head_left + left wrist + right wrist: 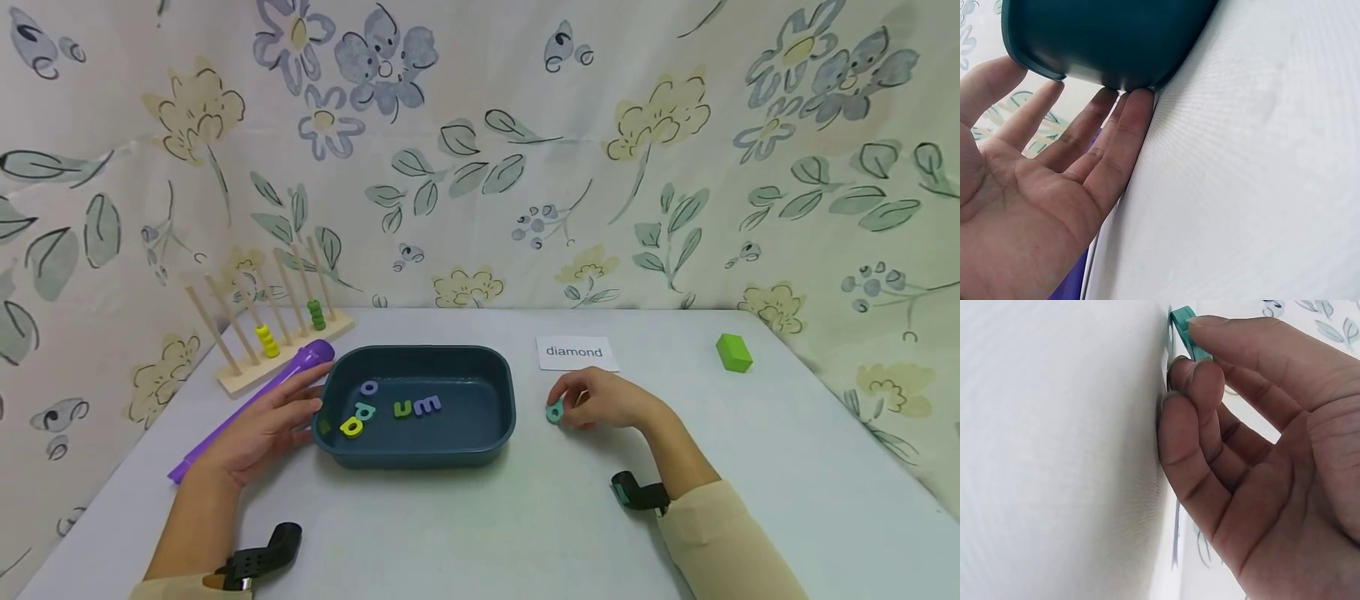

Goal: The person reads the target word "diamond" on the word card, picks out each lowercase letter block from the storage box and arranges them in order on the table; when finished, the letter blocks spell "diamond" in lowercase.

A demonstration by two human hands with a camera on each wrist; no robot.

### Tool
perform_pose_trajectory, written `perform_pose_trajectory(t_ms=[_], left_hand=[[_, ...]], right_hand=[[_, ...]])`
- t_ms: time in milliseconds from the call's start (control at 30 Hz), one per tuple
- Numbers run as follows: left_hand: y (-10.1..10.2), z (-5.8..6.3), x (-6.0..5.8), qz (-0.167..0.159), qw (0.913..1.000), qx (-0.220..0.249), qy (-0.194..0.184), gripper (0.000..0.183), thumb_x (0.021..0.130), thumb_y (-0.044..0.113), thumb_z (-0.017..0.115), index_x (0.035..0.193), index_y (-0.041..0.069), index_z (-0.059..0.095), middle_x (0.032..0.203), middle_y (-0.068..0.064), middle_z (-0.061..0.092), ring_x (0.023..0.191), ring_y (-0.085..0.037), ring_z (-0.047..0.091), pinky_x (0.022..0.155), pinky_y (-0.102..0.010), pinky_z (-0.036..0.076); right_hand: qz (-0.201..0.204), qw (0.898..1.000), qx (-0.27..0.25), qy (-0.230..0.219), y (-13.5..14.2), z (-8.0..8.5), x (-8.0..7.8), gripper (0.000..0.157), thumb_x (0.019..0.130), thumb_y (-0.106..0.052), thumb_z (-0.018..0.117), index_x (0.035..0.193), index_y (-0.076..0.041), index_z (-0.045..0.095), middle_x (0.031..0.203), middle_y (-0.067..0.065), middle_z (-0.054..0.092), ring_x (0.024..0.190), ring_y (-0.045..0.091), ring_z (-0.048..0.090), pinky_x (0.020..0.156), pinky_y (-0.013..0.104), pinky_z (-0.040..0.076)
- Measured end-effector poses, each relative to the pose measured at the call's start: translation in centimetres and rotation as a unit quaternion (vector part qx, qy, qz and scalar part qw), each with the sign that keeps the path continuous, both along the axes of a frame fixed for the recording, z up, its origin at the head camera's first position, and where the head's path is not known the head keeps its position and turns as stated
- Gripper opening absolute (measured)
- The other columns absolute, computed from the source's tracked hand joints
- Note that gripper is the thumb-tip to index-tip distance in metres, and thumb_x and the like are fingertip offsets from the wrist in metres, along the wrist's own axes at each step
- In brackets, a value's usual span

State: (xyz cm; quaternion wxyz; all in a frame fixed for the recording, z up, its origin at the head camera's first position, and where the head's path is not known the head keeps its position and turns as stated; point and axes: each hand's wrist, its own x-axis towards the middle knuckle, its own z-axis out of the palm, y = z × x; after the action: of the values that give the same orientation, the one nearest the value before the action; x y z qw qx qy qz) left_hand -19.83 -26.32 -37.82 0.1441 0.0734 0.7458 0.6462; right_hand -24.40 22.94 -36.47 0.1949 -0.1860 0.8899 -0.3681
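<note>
My left hand (262,433) touches the left end of a dark blue-green tray (420,459). In the left wrist view its fairly straight fingertips (1138,109) rest against the tray's outer wall. Inside the tray lie a purple letter o (369,387), a teal letter (365,412), a yellow letter (352,427), a green letter (402,409) and a purple m (427,405). Right of the tray, my right hand (600,398) pinches another teal letter (1186,331) with curled fingers, low at the table. Fingers partly hide which letter it is.
A white card reading "diamond" (573,352) lies just behind my right hand. At the left are a wooden peg stand (242,382) with yellow and green beads and a long purple stick (225,435). A green block (733,353) sits far right.
</note>
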Motion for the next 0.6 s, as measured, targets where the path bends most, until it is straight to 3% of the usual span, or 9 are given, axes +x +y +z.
perform_pose_trajectory(t_ms=[600], left_hand=[[0.08,0.01,-0.03,0.004,1.0,-0.003,-0.001,0.062,0.107,0.031,0.056,0.164,0.028,0.03,0.161,-0.014,0.033,0.122,-0.005,0.058,0.097,-0.032,0.054]], right_hand=[[0.0,1.0,0.024,0.01,-0.33,0.04,0.13,0.02,0.085,-0.006,0.076,0.104,-0.013,0.075,0.079,0.003,0.061,0.075,0.019,0.056,0.069,0.034,0.044]])
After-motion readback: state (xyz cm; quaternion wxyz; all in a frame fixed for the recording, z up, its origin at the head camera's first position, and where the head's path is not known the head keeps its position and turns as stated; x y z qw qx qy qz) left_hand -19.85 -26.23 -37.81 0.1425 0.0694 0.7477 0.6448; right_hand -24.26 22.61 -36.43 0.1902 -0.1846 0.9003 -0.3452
